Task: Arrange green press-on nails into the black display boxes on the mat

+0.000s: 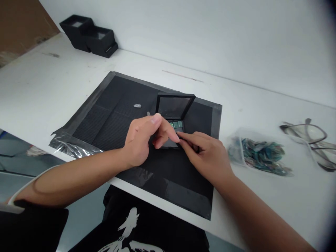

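Note:
A small black case (174, 106) stands on the black mat with its windowed lid raised. Several green pieces (176, 124) show in a row inside it, the rest being covered by my hands. My left hand (147, 136) is over the left part of the case, index finger stretched out and the other fingers loosely bent, with nothing visible in it. Its index fingertip meets the fingertips of my right hand (204, 148). Thumb and index finger of that right hand are pinched together at the case's right side; what lies between them is hidden.
On the black mat (105, 115) lies a clear oval piece (137, 105). To the right are a clear container (240, 150) with many blue-green packets (262, 155) and a pair of glasses (306, 133). Black boxes (90, 35) stand against the wall at the back left.

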The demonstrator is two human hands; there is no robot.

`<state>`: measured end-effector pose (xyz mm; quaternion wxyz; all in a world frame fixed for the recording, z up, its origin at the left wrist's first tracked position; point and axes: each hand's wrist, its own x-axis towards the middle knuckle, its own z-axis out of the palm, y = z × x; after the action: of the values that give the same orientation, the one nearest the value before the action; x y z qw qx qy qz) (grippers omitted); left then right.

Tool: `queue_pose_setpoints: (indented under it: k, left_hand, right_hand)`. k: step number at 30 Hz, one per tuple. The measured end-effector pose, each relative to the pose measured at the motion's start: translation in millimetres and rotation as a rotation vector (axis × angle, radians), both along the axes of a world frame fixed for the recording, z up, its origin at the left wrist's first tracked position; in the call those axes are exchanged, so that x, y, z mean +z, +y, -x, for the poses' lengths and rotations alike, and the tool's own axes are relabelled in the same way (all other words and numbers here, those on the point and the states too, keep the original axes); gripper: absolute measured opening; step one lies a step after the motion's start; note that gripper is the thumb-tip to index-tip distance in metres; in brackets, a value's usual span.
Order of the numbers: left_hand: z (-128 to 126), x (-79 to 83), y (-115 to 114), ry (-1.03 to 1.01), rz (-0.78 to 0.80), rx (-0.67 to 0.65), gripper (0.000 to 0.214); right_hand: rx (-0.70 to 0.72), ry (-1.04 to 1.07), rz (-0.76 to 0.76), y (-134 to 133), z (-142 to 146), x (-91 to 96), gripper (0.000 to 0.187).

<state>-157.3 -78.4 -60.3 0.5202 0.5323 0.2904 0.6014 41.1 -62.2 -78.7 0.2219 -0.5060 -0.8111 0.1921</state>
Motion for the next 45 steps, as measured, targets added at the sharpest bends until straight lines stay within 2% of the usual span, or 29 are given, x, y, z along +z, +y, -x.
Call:
queue_pose_setpoints:
  k: [5,11,17,26,30,33,35,37,39,42,45]
  left_hand:
    - [0,-2.9,1,0.039,-0.017,-0.040,0.055]
    - [0,-2.2,1,0.101,-0.007,-0.026,0.062]
    - [0,-1.7,1,0.112,-0.030,-0.040,0.061]
    - [0,-1.8,2,0.112,-0.006,-0.055,0.063]
    - [3,-5.0,3,0.136,-0.049,-0.092,0.066]
    - [6,-7.3,6,0.201,-0.144,-0.054,0.064]
    - [9,-6.5,8,0.332,-0.304,-0.004,0.056]
    - [12,-3.7,10,0.627,-0.501,0.046,0.037]
    - [14,-0.7,11,0.959,-0.633,0.121,0.026]
    - [17,-0.3,9,1.257,-0.714,0.228,0.028]
    - [19,-5.0,6,1.436,-0.698,0.267,0.034]
  right_hand:
    - [-0.023,0.082,-0.005,2,3,-2.0,0.024]
    - [0.009,0.019,-0.015,1,5,-1.0,0.027]
    - [-0.034,0.068,0.071,7,8,-1.2,0.026]
    - [0.034,0.018,0.087,10,6,0.8,0.031]
    - [0.032,0.028,0.080,8,6,-0.7,0.033]
    - [0.032,0.072,0.093,4,4,-0.1,0.034]
    - [0.030,0.076,0.108,2,1,1.8,0.037]
    - [0.028,0.071,0.116,-1,-1,4.6,0.040]
    - [0.025,0.074,0.105,-3,-3,7.9,0.040]
    - [0.034,0.059,0.071,-8,-4,13.3,0.039]
    - [0.065,0.060,0.015,-15,-4,19.4,0.040]
